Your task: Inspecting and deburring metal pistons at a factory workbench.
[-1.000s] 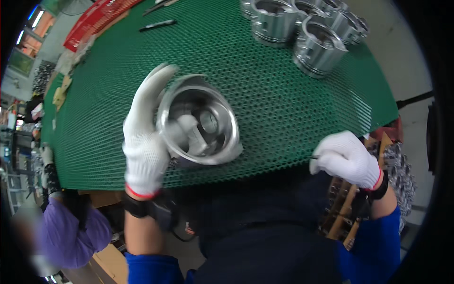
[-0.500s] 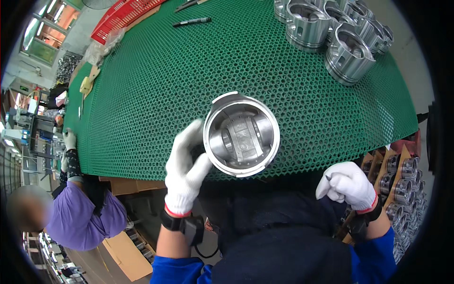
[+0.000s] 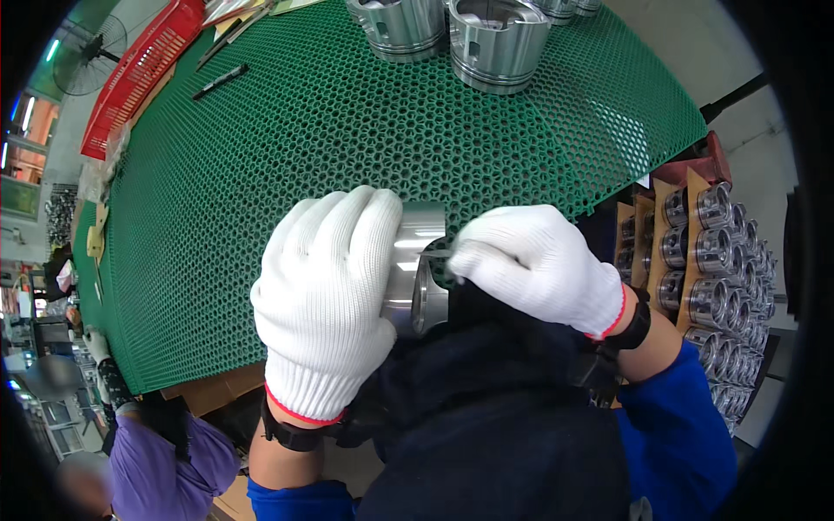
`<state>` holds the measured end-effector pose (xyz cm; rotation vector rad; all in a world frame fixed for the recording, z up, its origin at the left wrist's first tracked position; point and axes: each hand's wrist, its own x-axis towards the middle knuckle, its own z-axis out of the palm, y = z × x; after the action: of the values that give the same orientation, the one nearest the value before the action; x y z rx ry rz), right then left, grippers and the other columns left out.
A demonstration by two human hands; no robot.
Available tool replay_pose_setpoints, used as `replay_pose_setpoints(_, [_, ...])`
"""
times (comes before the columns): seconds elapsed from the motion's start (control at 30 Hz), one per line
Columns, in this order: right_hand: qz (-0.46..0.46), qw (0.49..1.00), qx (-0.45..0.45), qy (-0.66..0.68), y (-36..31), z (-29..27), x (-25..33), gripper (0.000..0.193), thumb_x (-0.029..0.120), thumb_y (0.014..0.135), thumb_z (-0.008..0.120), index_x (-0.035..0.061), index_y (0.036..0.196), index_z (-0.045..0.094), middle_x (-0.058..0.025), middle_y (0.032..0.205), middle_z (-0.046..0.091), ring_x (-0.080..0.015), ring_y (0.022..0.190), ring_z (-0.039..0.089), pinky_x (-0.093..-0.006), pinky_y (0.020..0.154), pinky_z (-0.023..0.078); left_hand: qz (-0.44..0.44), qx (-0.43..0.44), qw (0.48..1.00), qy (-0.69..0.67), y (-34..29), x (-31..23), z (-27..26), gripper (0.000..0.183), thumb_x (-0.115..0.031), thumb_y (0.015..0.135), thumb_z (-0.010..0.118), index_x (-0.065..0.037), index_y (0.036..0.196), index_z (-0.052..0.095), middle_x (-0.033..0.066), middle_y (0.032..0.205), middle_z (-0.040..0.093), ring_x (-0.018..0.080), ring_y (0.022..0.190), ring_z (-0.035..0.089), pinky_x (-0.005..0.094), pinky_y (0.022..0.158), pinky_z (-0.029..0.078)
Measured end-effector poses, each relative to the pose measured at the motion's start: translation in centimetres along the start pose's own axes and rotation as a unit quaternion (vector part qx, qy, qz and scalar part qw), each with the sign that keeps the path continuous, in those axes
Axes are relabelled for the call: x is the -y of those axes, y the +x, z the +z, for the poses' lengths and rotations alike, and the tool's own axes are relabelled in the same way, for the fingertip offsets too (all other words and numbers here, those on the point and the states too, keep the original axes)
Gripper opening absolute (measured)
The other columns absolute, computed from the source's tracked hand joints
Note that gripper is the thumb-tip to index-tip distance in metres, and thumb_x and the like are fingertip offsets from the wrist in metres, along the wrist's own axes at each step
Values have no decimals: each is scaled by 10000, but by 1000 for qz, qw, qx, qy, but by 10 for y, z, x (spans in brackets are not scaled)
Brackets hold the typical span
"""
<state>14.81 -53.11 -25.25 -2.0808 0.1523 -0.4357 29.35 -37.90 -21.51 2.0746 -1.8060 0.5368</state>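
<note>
A shiny metal piston (image 3: pixel 420 227) lies on its side near the front edge of the green mat, its skirt end turned to the right. My left hand (image 3: pixel 326 286), in a white knitted glove with a red cuff, is wrapped over its left part and hides much of it. At the piston's right side, my gloved right hand (image 3: pixel 534 265) is closed in a pinch. A thin, narrow metal tool (image 3: pixel 439 253) sticks out of its fingertips and meets the piston's edge. The rest of that tool is hidden in the hand.
Several pistons (image 3: pixel 499 52) stand upright at the mat's far side. The green honeycomb mat (image 3: pixel 200 200) also bears a dark pen (image 3: pixel 220 81), with a red plastic basket (image 3: pixel 139 74) beyond. On the right, boxed pistons (image 3: pixel 714 300) fill cardboard dividers. A co-worker in purple (image 3: pixel 169 460) sits at the left.
My left hand has tipped the piston from facing me onto its side and brought it closer. My right hand has come up from the lower right to the piston. The view has shifted.
</note>
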Motion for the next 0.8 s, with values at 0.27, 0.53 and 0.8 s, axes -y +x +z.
replay_pose_setpoints(0.27, [-79,988,21,-131,5,-1,-3,235,268,890,652,91,740,615,-94,627,591,-268,559,626,-388,524,497,-89,151,984,-28,31,6,0,359,-140,735,698,-93,1089,657,130,1021,699,361,953,668,428,828,540])
replay_pose_setpoints(0.53, [-93,937,179,-287,29,-29,18,310,322,889,614,103,671,593,-105,569,567,-312,525,606,-419,506,500,-94,364,927,-7,87,42,2,371,-56,754,646,-116,1119,674,153,972,711,368,949,681,436,816,558])
replay_pose_setpoints(0.8, [-48,961,81,-259,-8,-54,-35,132,111,822,616,28,720,598,-140,709,573,-356,670,542,-437,645,413,-171,-49,951,-254,-32,80,-6,712,-62,810,703,-73,1456,406,188,1157,646,360,975,680,392,848,555])
